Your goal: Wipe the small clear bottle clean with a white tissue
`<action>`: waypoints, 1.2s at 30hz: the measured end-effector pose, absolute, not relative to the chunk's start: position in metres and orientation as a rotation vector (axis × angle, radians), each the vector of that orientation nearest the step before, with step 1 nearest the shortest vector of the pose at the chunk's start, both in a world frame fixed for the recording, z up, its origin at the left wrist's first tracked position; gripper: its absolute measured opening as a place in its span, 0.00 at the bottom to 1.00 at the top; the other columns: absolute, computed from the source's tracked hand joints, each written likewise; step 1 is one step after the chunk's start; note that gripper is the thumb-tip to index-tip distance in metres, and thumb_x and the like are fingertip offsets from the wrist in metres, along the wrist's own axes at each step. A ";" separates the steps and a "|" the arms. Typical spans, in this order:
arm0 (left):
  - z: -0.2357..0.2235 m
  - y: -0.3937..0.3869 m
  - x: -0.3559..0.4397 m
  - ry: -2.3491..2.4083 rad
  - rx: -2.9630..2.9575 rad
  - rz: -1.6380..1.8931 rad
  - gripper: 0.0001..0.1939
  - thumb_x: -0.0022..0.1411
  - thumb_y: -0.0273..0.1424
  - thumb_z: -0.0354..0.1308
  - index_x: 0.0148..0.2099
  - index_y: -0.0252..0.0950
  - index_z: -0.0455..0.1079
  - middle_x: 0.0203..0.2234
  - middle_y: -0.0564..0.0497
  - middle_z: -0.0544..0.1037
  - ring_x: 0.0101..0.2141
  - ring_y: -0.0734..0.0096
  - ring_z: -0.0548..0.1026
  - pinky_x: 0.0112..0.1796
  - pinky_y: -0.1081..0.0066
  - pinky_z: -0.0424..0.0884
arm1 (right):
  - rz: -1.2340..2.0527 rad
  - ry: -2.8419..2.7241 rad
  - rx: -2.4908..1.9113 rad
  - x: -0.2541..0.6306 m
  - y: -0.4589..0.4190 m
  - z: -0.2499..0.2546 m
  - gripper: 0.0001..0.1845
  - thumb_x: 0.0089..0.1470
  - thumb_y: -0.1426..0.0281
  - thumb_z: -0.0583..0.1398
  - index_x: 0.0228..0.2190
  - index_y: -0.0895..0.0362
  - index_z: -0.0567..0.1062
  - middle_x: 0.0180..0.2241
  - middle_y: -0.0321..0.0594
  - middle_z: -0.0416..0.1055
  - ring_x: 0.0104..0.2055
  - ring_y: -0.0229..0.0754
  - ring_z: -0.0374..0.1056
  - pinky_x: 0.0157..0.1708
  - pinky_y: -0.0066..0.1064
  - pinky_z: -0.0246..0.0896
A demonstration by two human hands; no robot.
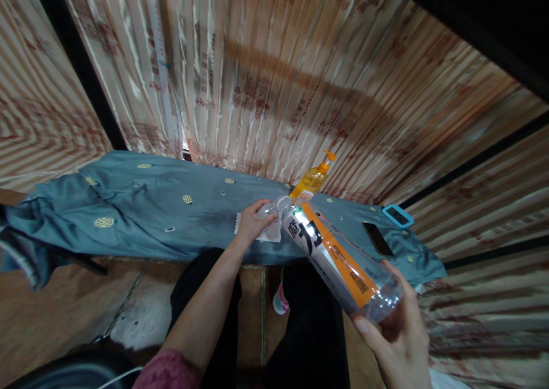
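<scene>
My right hand (397, 326) grips the base of a large clear plastic bottle (330, 257) with an orange and silver label. The bottle is tilted, its neck pointing up and left, away from me. At that neck, my left hand (253, 223) is closed around a small clear plastic bottle (266, 210). The two mouths are close together; whether they touch I cannot tell. A white cloth or tissue (272, 234) lies under my left hand. Just behind the large bottle stands a pump bottle (312, 180) of yellow liquid with an orange pump head.
A blue-green patterned cloth (141, 206) covers the long table. On its right part lie a dark phone (377, 239) and a light-blue framed device (398, 215). Striped curtains (257, 80) hang behind and at both sides, with dark poles. My legs are below the near edge.
</scene>
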State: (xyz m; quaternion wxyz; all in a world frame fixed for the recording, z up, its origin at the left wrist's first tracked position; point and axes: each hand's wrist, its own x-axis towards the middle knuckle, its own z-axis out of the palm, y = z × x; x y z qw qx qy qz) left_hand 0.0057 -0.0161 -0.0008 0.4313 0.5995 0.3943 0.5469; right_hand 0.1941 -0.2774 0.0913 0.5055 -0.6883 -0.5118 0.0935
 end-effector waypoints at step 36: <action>0.000 -0.017 0.006 1.003 1.511 1.373 0.17 0.49 0.34 0.70 0.42 0.35 0.79 0.38 0.48 0.85 0.40 0.59 0.81 0.47 0.65 0.75 | 0.262 -1.225 -1.648 0.194 -0.277 0.092 0.51 0.45 0.58 0.72 0.66 0.52 0.60 0.67 0.50 0.58 0.62 0.62 0.64 0.49 0.41 0.70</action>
